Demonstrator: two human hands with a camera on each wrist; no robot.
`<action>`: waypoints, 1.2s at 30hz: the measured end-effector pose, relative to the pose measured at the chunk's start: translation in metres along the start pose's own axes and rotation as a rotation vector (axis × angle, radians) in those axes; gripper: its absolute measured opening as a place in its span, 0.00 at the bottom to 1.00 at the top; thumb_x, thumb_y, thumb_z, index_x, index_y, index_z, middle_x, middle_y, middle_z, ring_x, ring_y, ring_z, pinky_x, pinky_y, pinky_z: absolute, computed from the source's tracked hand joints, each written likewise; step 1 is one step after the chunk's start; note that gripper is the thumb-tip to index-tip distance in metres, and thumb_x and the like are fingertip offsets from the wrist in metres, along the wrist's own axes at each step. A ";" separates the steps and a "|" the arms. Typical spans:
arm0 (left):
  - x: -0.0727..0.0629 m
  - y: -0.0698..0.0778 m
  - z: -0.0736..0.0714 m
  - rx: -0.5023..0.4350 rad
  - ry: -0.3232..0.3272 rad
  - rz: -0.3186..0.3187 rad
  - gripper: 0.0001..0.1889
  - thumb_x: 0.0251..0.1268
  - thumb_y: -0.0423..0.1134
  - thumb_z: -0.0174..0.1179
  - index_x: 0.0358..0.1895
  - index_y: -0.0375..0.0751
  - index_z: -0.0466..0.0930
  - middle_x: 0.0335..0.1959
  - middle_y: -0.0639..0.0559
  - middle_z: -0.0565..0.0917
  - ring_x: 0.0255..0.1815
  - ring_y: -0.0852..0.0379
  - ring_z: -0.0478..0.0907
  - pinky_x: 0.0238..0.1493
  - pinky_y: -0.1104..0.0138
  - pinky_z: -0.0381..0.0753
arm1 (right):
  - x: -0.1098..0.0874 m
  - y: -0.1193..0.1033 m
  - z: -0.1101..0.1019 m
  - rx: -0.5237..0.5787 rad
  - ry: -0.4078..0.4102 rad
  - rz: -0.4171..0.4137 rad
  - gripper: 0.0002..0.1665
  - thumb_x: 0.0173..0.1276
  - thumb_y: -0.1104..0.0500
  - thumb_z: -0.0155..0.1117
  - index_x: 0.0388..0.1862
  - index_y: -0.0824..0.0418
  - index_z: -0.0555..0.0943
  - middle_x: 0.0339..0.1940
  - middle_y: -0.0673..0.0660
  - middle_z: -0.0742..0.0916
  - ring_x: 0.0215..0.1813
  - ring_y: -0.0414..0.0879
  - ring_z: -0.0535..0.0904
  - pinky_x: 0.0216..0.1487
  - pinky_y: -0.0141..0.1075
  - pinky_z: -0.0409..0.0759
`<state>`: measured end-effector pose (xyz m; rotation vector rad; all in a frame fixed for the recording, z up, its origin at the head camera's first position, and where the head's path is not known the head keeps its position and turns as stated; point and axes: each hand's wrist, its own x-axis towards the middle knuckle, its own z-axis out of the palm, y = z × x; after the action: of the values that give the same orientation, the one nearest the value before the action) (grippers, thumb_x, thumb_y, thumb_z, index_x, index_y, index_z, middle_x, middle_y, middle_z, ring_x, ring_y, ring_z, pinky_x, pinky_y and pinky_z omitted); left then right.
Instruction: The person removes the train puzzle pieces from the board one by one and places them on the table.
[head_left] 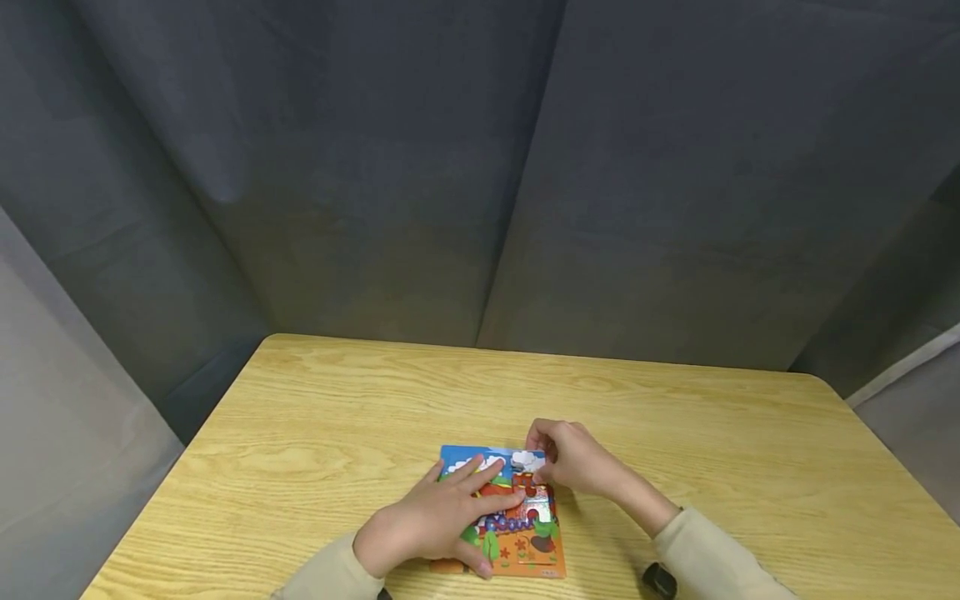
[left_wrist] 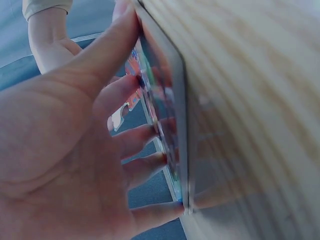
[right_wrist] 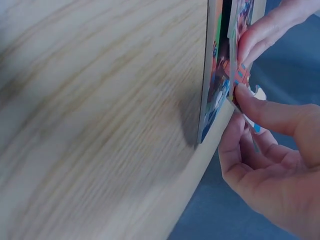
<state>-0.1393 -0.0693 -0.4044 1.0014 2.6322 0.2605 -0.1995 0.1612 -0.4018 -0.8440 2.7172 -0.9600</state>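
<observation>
The puzzle board lies flat on the table, close to the near edge in my head view and roughly in the middle from side to side. I can make out white clouds on blue sky along its far side, a purple caterpillar with green leaves lower down, and orange ground with red flowers along the near side. A glossy patch on its right half catches the light.

I see the left hand laid across the left half of the board, fingers spread, the thumb near the near edge. From the left wrist I see its fingertips touching the board's face.

The right hand is at the board's far right corner, pinching a puzzle piece with white cloud and red on it. My right wrist view shows the thumb on one face of the piece and curled fingers behind it, with the piece tilted against the board; I cannot tell whether any of it sits in its slot.

Both arms wear beige sleeves. A small black object shows beside the right sleeve, and dark grey curtains hang behind the table.
</observation>
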 end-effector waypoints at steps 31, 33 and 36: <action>0.001 -0.002 0.004 0.000 0.003 0.006 0.45 0.47 0.66 0.65 0.74 0.72 0.60 0.80 0.56 0.49 0.79 0.48 0.45 0.68 0.37 0.55 | -0.011 0.025 -0.017 0.315 -0.065 0.149 0.14 0.65 0.71 0.66 0.46 0.66 0.72 0.22 0.57 0.76 0.25 0.53 0.79 0.27 0.40 0.80; 0.001 -0.002 0.004 -0.009 0.002 0.006 0.45 0.47 0.66 0.65 0.74 0.72 0.60 0.80 0.56 0.49 0.79 0.48 0.44 0.68 0.37 0.54 | -0.015 0.031 -0.022 0.336 -0.073 0.152 0.14 0.65 0.70 0.66 0.47 0.66 0.72 0.23 0.58 0.77 0.26 0.55 0.80 0.28 0.41 0.81; 0.001 -0.002 0.004 -0.025 -0.001 0.006 0.45 0.47 0.65 0.65 0.74 0.71 0.60 0.80 0.55 0.49 0.79 0.49 0.44 0.68 0.37 0.53 | -0.022 0.044 -0.031 0.389 -0.083 0.165 0.15 0.65 0.70 0.66 0.48 0.68 0.73 0.25 0.59 0.77 0.28 0.56 0.80 0.29 0.42 0.82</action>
<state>-0.1399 -0.0701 -0.4094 1.0008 2.6189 0.2939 -0.2104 0.2180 -0.4055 -0.5625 2.3677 -1.3203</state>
